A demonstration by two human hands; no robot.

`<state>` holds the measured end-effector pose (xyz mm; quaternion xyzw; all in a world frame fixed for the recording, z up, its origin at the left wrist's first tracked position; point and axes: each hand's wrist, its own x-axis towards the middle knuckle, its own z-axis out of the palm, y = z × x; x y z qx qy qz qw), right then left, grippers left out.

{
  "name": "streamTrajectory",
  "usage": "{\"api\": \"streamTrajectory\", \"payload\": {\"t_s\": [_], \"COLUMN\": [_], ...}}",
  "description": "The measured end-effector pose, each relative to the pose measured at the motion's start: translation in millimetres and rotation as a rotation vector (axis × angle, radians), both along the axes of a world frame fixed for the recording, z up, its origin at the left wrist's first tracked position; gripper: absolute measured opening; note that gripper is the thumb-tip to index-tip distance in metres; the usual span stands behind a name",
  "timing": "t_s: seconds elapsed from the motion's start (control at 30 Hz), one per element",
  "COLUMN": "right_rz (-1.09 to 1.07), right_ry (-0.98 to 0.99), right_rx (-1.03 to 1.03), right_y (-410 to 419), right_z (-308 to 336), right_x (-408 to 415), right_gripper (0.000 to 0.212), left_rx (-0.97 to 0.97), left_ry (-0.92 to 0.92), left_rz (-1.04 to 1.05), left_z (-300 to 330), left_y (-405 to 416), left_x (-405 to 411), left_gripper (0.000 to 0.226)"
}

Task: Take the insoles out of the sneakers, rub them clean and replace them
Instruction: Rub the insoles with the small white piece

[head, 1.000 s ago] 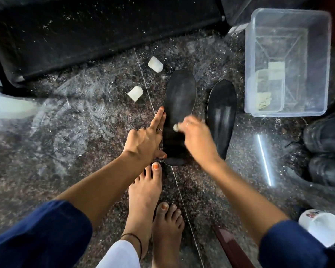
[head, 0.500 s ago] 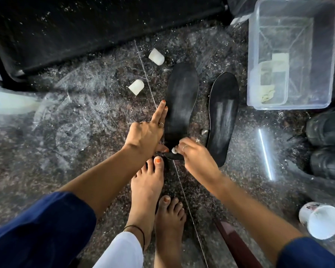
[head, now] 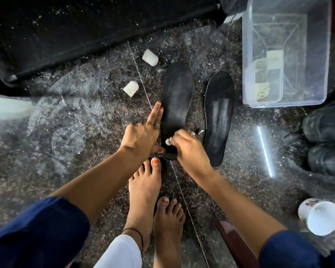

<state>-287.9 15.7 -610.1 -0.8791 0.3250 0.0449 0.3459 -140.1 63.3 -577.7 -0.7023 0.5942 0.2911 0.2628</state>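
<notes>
Both flat black foam insoles [head: 177, 105] lie out on the speckled stone floor [head: 66, 132], mid-rub: the right hand [head: 190, 149] pinches a small white eraser [head: 167, 141] on the left one, the left hand [head: 143, 136], fingers straight, steadies its edge, and the black sneakers [head: 325, 142] wait at right.

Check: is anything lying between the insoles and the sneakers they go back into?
Nothing visible. Bare floor separates the right insole from the sneakers. The tub sits off to the far side.
</notes>
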Motion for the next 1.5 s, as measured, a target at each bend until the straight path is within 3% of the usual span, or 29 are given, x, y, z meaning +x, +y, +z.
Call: {"api": "streamTrajectory", "payload": {"t_s": [0.13, 0.23, 0.43, 0.57, 0.9, 1.0, 1.13, 1.27, 1.5], "right_rz": [0.131, 0.145, -0.123, -0.212, -0.07, -0.048, -0.19, -0.157, 0.006], "right_ry": [0.054, 0.049, 0.02, -0.023, -0.023, -0.019, -0.061, -0.033, -0.026], "right_rx": [-0.003, -0.011, -0.151, -0.12, 0.043, -0.045, -0.101, -0.129, 0.052], "right_y": [20, 12, -62, -78, -10, -37, -70, -53, -3], "right_z": [7, 8, -10, -11, -3, -9, -8, 2, 6], "right_x": [-22, -18, 45, 56, 5, 31, 65, 56, 26], "right_gripper": [0.031, 0.028, 0.02, 0.019, 0.021, 0.019, 0.019, 0.014, 0.01], "left_rx": [0.005, -0.003, 0.013, 0.016, 0.004, 0.002, -0.012, -0.02, -0.058], "left_ry": [-0.004, -0.011, 0.013, 0.003, 0.025, 0.068, 0.095, 0.103, 0.121], "left_rz": [-0.025, -0.017, 0.015, 0.024, 0.05, 0.092, 0.126, 0.135, 0.171], "left_z": [2, -1, 4, 5, 2, 3, 4, 0, -1], "left_y": [1, 2, -2, -2, 0, -1, 1, 3, 7], "left_x": [0, 0, -2, -1, -1, -1, 2, 4, 5], "left_gripper": [0.111, 0.111, 0.112, 0.111, 0.113, 0.112, 0.111, 0.113, 0.112]}}
